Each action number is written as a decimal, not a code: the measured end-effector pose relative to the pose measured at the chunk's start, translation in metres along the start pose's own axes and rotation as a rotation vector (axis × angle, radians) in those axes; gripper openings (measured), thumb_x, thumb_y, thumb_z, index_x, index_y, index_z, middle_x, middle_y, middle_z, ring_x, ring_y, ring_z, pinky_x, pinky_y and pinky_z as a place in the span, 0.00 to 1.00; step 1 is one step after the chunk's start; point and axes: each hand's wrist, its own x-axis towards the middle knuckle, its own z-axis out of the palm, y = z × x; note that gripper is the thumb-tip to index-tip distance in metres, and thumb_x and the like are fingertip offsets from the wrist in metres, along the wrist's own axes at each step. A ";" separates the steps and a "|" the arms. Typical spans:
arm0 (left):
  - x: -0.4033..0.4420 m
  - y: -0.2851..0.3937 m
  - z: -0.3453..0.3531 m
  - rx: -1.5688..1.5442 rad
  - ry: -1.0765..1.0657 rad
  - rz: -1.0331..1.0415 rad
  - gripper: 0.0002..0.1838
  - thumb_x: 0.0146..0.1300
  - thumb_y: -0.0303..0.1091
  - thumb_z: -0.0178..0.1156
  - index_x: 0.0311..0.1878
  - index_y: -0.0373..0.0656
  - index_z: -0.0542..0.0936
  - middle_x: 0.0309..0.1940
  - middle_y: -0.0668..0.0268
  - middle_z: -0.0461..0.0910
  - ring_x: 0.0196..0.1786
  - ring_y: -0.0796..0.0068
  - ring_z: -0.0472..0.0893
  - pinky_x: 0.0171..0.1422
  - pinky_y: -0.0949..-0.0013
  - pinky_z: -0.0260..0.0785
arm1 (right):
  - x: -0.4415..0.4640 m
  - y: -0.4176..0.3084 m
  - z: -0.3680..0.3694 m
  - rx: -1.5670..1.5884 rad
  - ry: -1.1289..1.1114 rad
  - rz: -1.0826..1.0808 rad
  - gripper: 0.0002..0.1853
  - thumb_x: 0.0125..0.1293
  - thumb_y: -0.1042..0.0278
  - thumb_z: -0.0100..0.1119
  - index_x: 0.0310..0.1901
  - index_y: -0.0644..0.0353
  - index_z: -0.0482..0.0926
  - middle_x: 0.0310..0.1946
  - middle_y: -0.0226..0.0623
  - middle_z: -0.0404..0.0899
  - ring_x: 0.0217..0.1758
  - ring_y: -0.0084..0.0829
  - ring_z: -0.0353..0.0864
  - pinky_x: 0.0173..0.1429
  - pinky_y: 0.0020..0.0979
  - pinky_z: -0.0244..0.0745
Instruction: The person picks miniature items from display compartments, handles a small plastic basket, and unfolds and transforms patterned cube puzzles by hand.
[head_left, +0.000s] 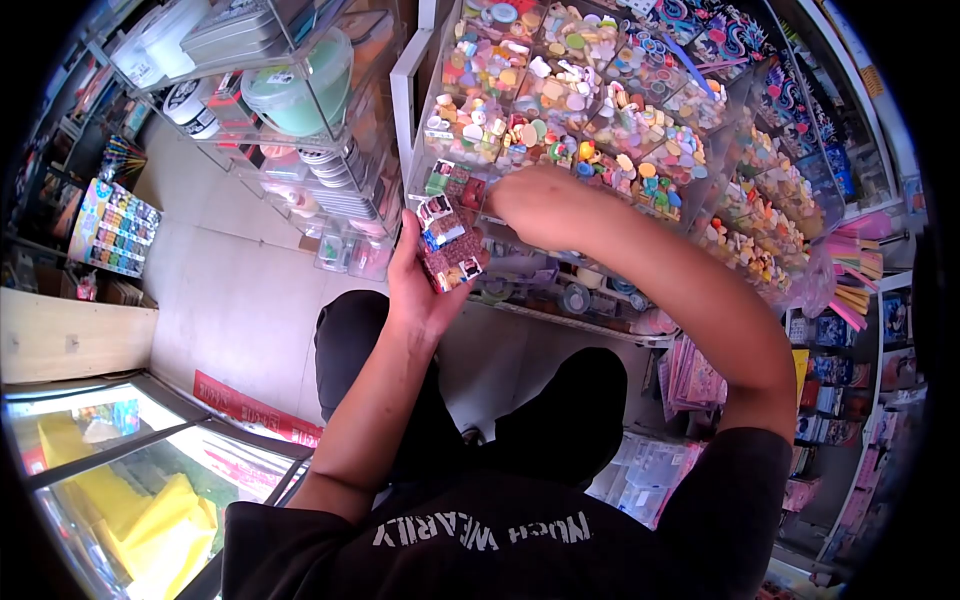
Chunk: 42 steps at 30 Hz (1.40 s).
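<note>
My left hand (418, 285) is closed around a small reddish-brown printed pack (452, 248) with little pictures on it. I hold it up in front of a clear compartmented display case (428, 150). My right hand (537, 207) is at the case's near edge, its back turned up to me. Its fingers curl down out of sight, so any object in them is hidden. Close to those fingers, in a front corner compartment, are more small printed packs (443, 178) in green and red. Small colorful charms (560, 95) fill the compartments behind.
A wire shelf (215, 125) with tubs, including a green one (300, 85), stands to the left. A lit glass case (120, 440) holding yellow material (165, 530) is at lower left. Pink packets (692, 375) hang at right. My knees (570, 400) are below the display.
</note>
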 end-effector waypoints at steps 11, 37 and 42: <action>0.000 -0.002 0.005 0.014 0.023 0.008 0.31 0.74 0.63 0.49 0.61 0.45 0.75 0.50 0.62 0.79 0.47 0.67 0.76 0.49 0.63 0.70 | -0.017 0.005 0.018 0.106 0.318 -0.146 0.08 0.61 0.76 0.54 0.36 0.62 0.84 0.42 0.38 0.81 0.45 0.45 0.86 0.46 0.47 0.81; 0.000 -0.001 0.002 0.004 0.006 -0.005 0.30 0.74 0.63 0.48 0.60 0.46 0.75 0.50 0.63 0.79 0.47 0.68 0.75 0.49 0.64 0.69 | -0.014 0.006 0.011 0.160 0.156 -0.067 0.14 0.58 0.78 0.57 0.46 0.58 0.83 0.49 0.38 0.81 0.51 0.45 0.83 0.53 0.46 0.79; 0.000 -0.001 0.002 0.001 -0.005 -0.005 0.29 0.74 0.63 0.49 0.59 0.46 0.76 0.50 0.63 0.79 0.48 0.67 0.76 0.49 0.63 0.69 | -0.014 0.006 0.005 0.174 0.081 -0.043 0.14 0.58 0.77 0.58 0.46 0.58 0.83 0.46 0.37 0.81 0.51 0.45 0.84 0.53 0.45 0.79</action>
